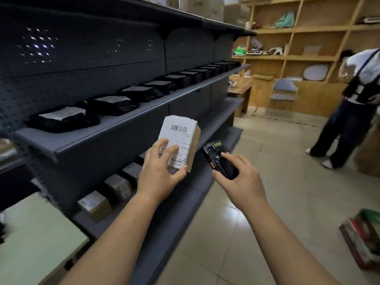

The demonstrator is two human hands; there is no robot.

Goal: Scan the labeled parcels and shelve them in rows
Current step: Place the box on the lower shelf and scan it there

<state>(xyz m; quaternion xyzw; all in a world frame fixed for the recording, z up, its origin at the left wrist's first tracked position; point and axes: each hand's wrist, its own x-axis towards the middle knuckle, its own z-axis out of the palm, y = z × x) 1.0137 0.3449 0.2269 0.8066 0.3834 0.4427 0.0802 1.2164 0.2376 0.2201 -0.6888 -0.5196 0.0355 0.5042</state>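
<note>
One wide head-worn view, forward and down, close beside the dark shelving [115, 128], far end perhaps blurred.

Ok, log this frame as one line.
step: scan | left hand: holds labeled box, barcode up | right hand: grips scanner beside it | lower shelf: brown boxes in row

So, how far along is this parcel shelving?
Done: a row of black parcels lies on the upper shelf, and brown boxes line the lower shelf. In hand: the left hand holds a labelled box, the right hand a scanner beside it. Left: shelving that box; how many more wait is not visible.
</note>
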